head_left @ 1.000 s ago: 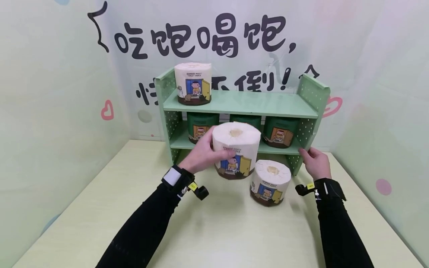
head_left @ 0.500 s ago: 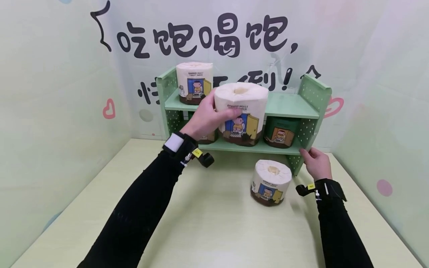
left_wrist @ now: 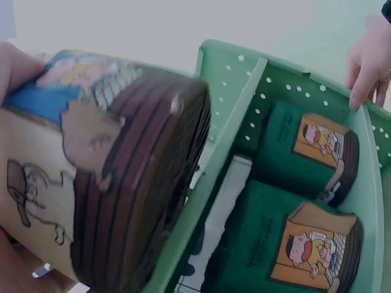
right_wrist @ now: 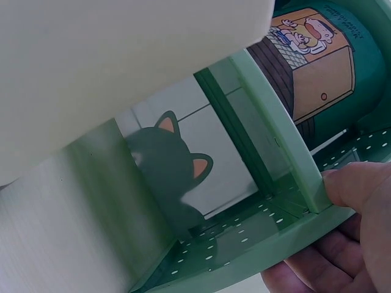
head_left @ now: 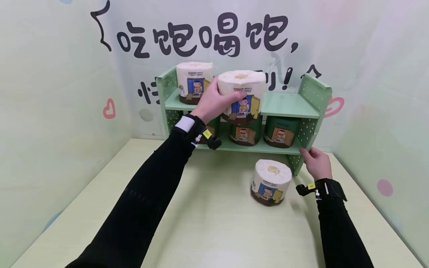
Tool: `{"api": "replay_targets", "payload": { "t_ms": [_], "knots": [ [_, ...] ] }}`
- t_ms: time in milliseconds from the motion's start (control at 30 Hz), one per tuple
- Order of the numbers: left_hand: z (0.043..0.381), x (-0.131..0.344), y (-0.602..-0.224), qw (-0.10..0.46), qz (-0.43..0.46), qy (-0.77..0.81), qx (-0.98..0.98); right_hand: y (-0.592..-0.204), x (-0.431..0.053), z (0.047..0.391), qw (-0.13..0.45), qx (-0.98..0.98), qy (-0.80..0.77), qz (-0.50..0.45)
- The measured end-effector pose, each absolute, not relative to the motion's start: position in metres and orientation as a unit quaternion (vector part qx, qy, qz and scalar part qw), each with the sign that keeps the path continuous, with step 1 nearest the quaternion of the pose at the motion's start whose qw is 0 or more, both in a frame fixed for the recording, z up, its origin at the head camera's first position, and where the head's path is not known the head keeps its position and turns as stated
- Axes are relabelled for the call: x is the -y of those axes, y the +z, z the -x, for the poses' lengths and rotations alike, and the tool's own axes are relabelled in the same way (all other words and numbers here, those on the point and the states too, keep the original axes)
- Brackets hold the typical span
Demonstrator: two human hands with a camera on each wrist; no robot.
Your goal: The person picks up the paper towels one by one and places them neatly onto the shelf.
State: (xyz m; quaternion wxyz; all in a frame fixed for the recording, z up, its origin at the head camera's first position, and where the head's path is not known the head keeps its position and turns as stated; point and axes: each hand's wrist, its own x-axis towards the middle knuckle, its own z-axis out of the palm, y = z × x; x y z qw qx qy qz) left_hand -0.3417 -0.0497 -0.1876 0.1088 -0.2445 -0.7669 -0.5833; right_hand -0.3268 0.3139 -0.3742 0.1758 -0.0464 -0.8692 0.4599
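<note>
My left hand [head_left: 219, 98] grips a white wrapped toilet roll [head_left: 250, 104] with a cartoon print, raised at the front edge of the green shelf's [head_left: 291, 104] upper board. In the left wrist view the roll's brown lower end [left_wrist: 131, 165] hangs near the shelf. To its left, another white toilet roll [head_left: 194, 80] stands on the upper board. Low at the right, my right hand [head_left: 316, 162] pinches the shelf's side panel, thumb on the front edge, as the right wrist view shows. A third white toilet roll [head_left: 270, 182] stands on the table in front of the shelf.
Green wrapped toilet rolls [head_left: 280, 132] line the lower board, the left one partly hidden behind my left hand and wrist. The pale table [head_left: 201, 223] spreads out before the shelf. A printed wall sheet [head_left: 144, 67] hangs close behind.
My left hand has lifted the white toilet roll from below the lower board up to the upper board, then farther back. The right hand has kept its hold on the side panel.
</note>
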Motion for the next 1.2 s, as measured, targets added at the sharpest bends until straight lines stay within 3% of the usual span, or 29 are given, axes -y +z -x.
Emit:
{"api": "replay_targets", "payload": {
  "t_ms": [400,800,1200],
  "knots": [
    [0.358,0.039,-0.188,0.145,0.199,-0.583,0.775,-0.374,-0.314,0.326,0.168,0.872,0.458,0.047],
    [0.363,0.039,-0.192,0.134,0.157,-0.551,0.808,-0.375,-0.312,0.324,0.173,0.87,0.459,0.051],
    [0.37,0.031,-0.192,0.159,0.126,-0.494,0.846,-0.374,-0.312,0.324,0.17,0.867,0.466,0.049]
  ]
}}
